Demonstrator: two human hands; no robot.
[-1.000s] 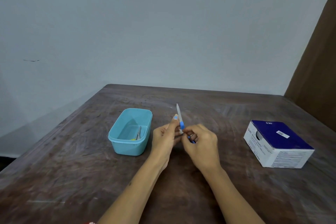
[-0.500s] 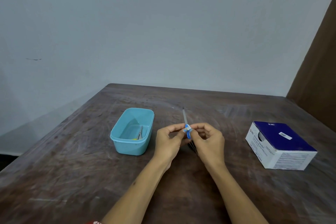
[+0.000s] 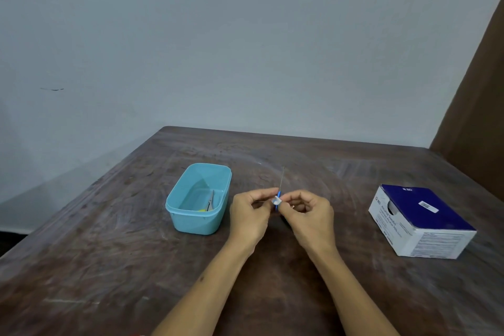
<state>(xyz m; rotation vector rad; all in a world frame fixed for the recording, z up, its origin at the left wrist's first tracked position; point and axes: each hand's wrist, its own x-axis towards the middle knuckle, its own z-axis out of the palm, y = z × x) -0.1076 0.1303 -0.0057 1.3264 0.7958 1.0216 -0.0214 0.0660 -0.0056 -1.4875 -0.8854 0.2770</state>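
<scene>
A thin needle [image 3: 281, 177] with a blue hub [image 3: 277, 206] points up and away from me above the middle of the table. My left hand [image 3: 249, 217] pinches a small white pad [image 3: 275, 201] against the hub between thumb and forefinger. My right hand [image 3: 309, 215] pinches the hub from the right side, its other fingers curled. The lower end of the hub is hidden between my fingertips.
A teal plastic tub [image 3: 191, 222] stands left of my hands, with metal forceps [image 3: 210, 200] and something yellow inside. A blue-and-white cardboard box [image 3: 425, 224] sits at the right. The brown wooden table [image 3: 109, 267] meets a pale wall; a brown panel [image 3: 480, 106] stands at far right.
A second ago a whitish tube stood above the blue hub; now only the thin bare needle shows there. Both hands have closed in on the hub, and the white pad is at it.
</scene>
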